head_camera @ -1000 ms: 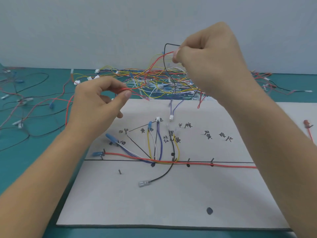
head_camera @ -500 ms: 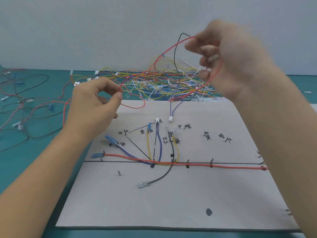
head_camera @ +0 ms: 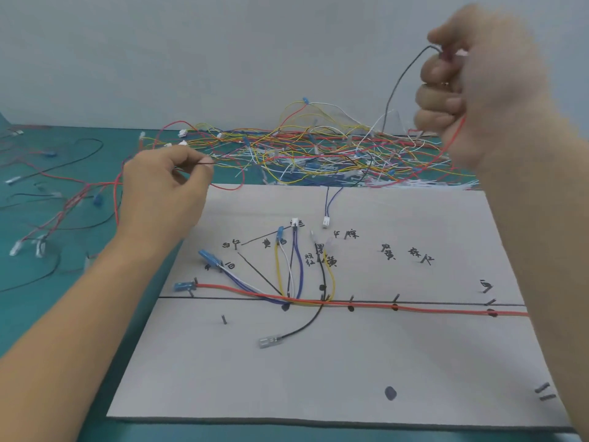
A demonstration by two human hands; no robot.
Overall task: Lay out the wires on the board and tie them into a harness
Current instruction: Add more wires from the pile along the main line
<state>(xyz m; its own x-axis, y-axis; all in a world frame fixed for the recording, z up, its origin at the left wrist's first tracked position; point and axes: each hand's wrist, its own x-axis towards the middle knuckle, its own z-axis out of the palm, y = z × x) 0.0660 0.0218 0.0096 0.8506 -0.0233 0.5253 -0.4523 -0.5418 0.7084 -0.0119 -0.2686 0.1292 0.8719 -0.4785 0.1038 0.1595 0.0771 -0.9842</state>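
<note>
Black wire (head_camera: 394, 90) near-vertical | right hand (head_camera: 478, 90) grips it | left hand (head_camera: 162, 193) pinches strand (head_camera: 204, 163)

— Where is the right hand (head_camera: 478, 90) now?
— Higher, further right, drawing the black wire (head_camera: 392, 94) and red wire (head_camera: 459, 132) up.
— The left hand (head_camera: 159, 193)?
— It pinches a black strand (head_camera: 204, 163) now, not red.

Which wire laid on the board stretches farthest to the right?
The red wire: it follows the drawn line until the right forearm hides it; the others stop near the board's middle.
</note>
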